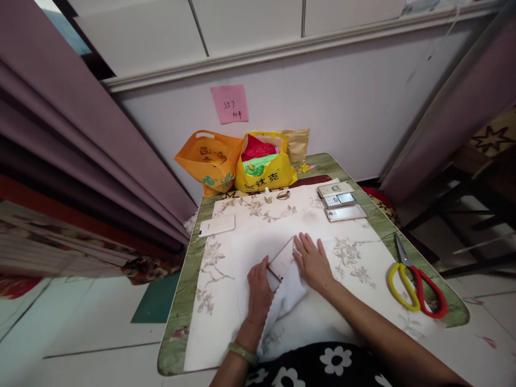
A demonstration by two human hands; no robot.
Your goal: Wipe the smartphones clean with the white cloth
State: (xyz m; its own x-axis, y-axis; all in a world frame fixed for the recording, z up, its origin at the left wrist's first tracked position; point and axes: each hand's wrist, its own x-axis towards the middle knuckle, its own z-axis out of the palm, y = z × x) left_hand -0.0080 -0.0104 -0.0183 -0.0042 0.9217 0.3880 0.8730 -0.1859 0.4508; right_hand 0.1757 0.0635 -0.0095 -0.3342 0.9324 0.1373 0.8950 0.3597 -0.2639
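Note:
A pale smartphone [282, 259] lies tilted on a thin white sheet [287, 294], right in front of me. At the phone's left corner rests my left hand [260, 287], a green bangle on its wrist. One digit touches the phone's edge and the other fingers are bent on the sheet, a little apart. My right hand [316, 263] lies flat with fingers stretched and spread over the phone's upper right edge, touching the sheet there. Part of the phone is hidden beneath the sheet and this hand.
Scissors [417, 285] with yellow and red handles lie right. Several phones, including a keypad phone [339, 200], sit back right; a white phone [216, 225] lies left. An orange bag [213, 172], a stuffed yellow bag [266, 174], a small bottle [268, 195] and a brown pouch [297, 145] stand behind.

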